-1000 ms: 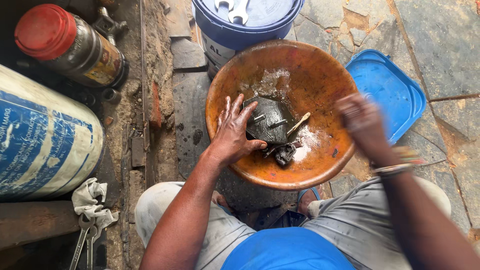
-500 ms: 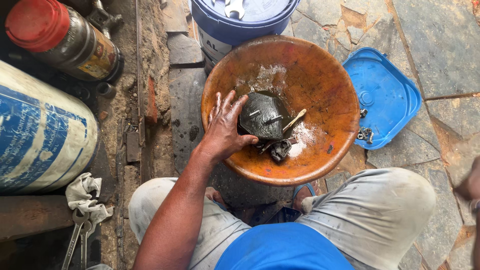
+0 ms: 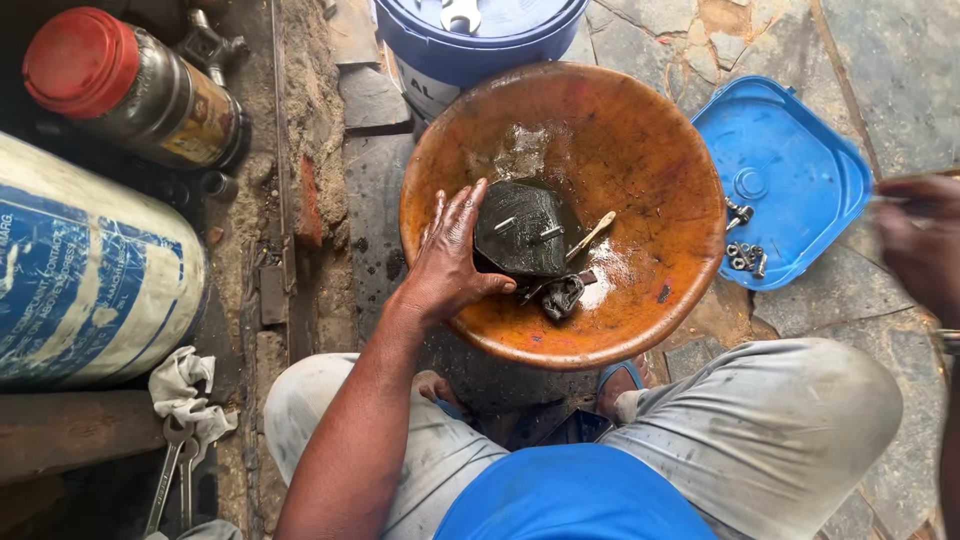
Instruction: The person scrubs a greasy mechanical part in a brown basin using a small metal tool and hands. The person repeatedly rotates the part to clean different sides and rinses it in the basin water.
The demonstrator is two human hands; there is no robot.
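Observation:
A round orange basin [image 3: 640,110] sits on the ground between my knees, wet with a little liquid. In it lies a dark, greasy metal part [image 3: 525,230]. A thin pale stick [image 3: 590,237] and a small dark metal piece [image 3: 562,295] lie beside the part. My left hand [image 3: 450,255] is inside the basin, fingers spread along the part's left edge and thumb pressed under it. My right hand [image 3: 925,245] is blurred at the right edge, away from the basin. Something thin seems to be in its fingers, but I cannot make it out.
A blue square lid [image 3: 790,170] holding a few bolts [image 3: 745,255] lies right of the basin. A blue bucket [image 3: 470,50] stands behind it. At left are a red-capped canister [image 3: 130,85], a blue-and-white cylinder [image 3: 80,270], a rag [image 3: 185,385] and wrenches [image 3: 170,480].
My right hand has left the basin and swung out to the far right. My left hand stays on the dark part, which has shifted slightly.

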